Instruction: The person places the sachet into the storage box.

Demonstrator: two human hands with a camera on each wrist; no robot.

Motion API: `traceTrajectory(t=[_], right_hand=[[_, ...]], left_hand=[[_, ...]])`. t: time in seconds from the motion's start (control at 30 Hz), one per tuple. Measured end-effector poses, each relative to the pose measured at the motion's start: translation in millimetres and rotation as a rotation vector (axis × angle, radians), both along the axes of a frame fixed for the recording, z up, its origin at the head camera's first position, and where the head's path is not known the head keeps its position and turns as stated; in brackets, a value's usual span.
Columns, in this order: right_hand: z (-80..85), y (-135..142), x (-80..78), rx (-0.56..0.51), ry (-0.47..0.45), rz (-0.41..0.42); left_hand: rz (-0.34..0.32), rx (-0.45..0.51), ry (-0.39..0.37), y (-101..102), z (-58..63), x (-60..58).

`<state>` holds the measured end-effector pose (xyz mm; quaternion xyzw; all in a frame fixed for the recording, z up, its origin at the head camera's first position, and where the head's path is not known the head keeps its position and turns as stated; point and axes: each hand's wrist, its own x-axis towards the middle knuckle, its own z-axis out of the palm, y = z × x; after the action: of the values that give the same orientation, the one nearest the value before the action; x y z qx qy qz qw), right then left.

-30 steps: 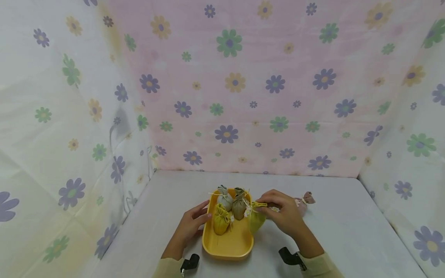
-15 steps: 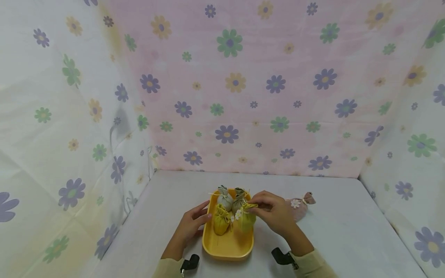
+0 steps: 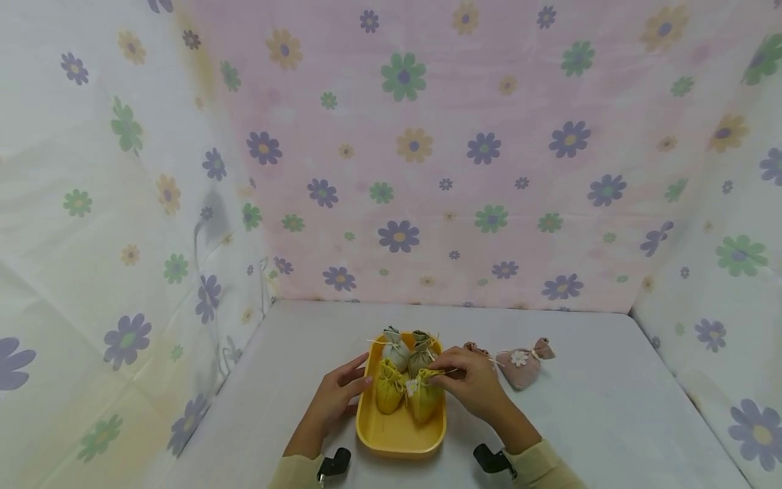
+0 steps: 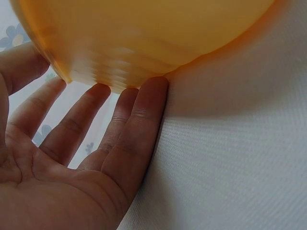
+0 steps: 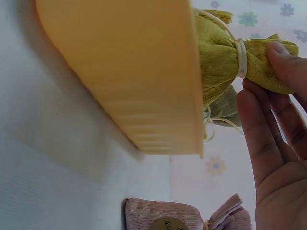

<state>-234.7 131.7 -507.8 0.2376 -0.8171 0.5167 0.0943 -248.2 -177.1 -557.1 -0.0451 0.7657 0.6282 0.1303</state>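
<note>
A yellow tray [image 3: 400, 436] rests on the white table. My right hand [image 3: 473, 386] pinches the gathered neck of a yellow-green drawstring pouch [image 3: 426, 404], whose body is inside the tray. In the right wrist view, thumb and fingers meet at that pouch's [image 5: 218, 60] cloth top, just above its white cord. A yellow pouch [image 3: 387, 397] stands to its left, with a pale grey pouch [image 3: 396, 354] and an olive-brown pouch [image 3: 419, 358] behind. My left hand [image 3: 334, 392] touches the tray's left side, and its fingers [image 4: 144, 110] lie extended against the outer wall.
Right of the tray lies a pink pouch [image 3: 520, 372] with a white flower. Another reddish-pink pouch [image 3: 474, 348] is mostly hidden behind my right hand. Flower-patterned cloth walls [image 3: 397, 170] enclose the white table [image 3: 611, 407] at the back and sides.
My right hand has carried the yellow-green pouch leftward from over the tray's right rim and down into the tray. The pink pouches have come into fuller view. My left hand has stayed put.
</note>
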Motion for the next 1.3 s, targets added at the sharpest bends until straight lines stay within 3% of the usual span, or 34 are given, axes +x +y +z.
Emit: traceTrajectory(t=[0.53, 1.07, 1.17, 1.3], right_hand=[[-12.2, -2.4, 1.4, 0.017, -0.037, 0.005], [-7.1, -0.6, 5.0, 0.003, -0.089, 0.038], [-6.4, 1.1, 5.3, 0.041, -0.051, 0.017], [-2.4, 4.9, 6.2, 0.098, 0.079, -0.033]], left_hand=[[0.004, 0.008, 0.007, 0.7, -1.2, 1.9], [0.006, 0.002, 0.015, -1.0, -1.2, 0.3], [0.005, 0.005, 0.011, -0.9, -2.1, 0.0], [0.009, 0.002, 0.009, -0.5, -2.4, 0.4]])
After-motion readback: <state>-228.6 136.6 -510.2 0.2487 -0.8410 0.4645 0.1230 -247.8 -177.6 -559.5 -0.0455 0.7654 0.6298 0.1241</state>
